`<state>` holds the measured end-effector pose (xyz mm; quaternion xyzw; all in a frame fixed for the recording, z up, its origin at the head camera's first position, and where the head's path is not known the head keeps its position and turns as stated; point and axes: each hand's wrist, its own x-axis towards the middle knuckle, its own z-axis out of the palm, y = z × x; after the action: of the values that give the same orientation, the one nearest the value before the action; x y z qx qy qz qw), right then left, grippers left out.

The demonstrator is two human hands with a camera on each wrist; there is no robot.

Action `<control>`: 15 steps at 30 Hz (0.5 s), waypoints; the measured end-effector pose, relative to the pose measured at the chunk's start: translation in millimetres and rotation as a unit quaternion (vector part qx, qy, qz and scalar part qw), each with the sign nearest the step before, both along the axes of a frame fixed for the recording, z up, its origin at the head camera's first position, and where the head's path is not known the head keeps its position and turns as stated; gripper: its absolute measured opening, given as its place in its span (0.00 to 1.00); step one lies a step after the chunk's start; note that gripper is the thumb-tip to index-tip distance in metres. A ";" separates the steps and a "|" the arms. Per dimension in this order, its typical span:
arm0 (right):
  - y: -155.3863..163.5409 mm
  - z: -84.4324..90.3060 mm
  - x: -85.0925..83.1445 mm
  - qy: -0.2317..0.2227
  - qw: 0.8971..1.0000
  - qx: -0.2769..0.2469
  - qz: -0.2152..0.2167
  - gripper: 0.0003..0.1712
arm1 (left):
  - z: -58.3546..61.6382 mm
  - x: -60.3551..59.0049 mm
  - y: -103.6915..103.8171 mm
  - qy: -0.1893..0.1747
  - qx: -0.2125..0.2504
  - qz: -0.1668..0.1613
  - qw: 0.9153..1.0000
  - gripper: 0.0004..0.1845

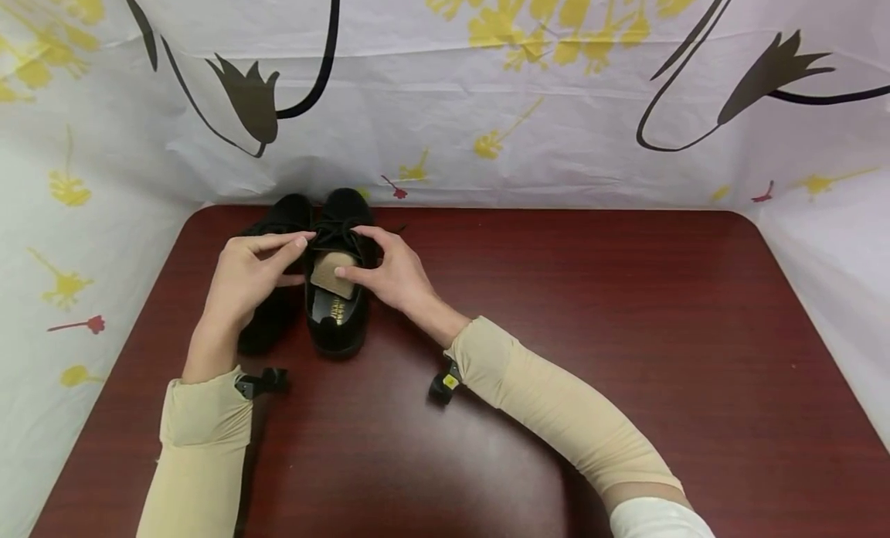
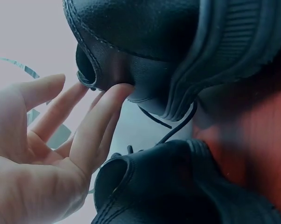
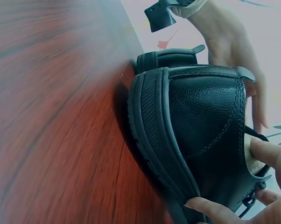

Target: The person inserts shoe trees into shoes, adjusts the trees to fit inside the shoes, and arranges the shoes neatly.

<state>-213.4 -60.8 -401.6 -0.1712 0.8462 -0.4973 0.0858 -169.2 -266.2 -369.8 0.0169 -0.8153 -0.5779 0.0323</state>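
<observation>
A black lace-up shoe point(image 1: 338, 338) stands on the table, toe pointing away. Inside its opening lies a tan, textured piece point(image 1: 332, 274) above the grey insole with gold lettering. My right hand point(image 1: 395, 274) holds the shoe's right side near the laces, with its thumb on the tan piece and other fingers along the outside. At the left side of the opening is my left hand point(image 1: 245, 279), fingers extended and fingertips right at the shoe's upper point(image 2: 145, 32). The second black shoe point(image 1: 267, 321) stands close on the left, partly covered by my left hand.
Both shoes are at the back left of a dark red wooden table point(image 1: 591, 306). White cloth point(image 1: 389, 97) with printed flowers hangs behind and at the sides. Small black cameras point(image 1: 439, 389) are strapped at both wrists, over beige sleeves point(image 1: 556, 399).
</observation>
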 end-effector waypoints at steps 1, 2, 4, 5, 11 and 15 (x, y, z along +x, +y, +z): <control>-1.7 -0.1 0.1 0.000 1.000 -0.001 -0.002 0.40 | 0.5 -0.3 -0.8 0.004 -0.006 0.001 1.000 0.20; -3.5 0.1 0.2 0.001 1.000 -0.002 -0.004 0.39 | 1.1 -0.6 -1.5 0.007 -0.013 0.002 1.000 0.20; -6.5 0.1 0.2 0.003 1.000 -0.001 -0.008 0.39 | 1.9 -1.3 -2.8 0.012 -0.027 0.002 1.000 0.20; -7.7 0.2 0.5 0.003 1.000 0.000 -0.009 0.39 | 2.2 -1.5 -3.4 0.013 -0.035 0.003 0.999 0.20; -12.3 0.2 2.6 0.000 1.000 0.007 -0.013 0.39 | 2.0 -1.3 -4.6 0.007 -0.073 0.025 0.997 0.21; -15.3 -1.1 5.4 -0.008 1.000 0.008 -0.015 0.38 | 3.3 0.4 -5.2 0.012 -0.102 0.041 0.994 0.22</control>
<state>-208.0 -76.1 -402.7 -0.1540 0.8519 -0.4932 0.0860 -168.8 -271.5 -366.5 0.0398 -0.8683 -0.4898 0.0677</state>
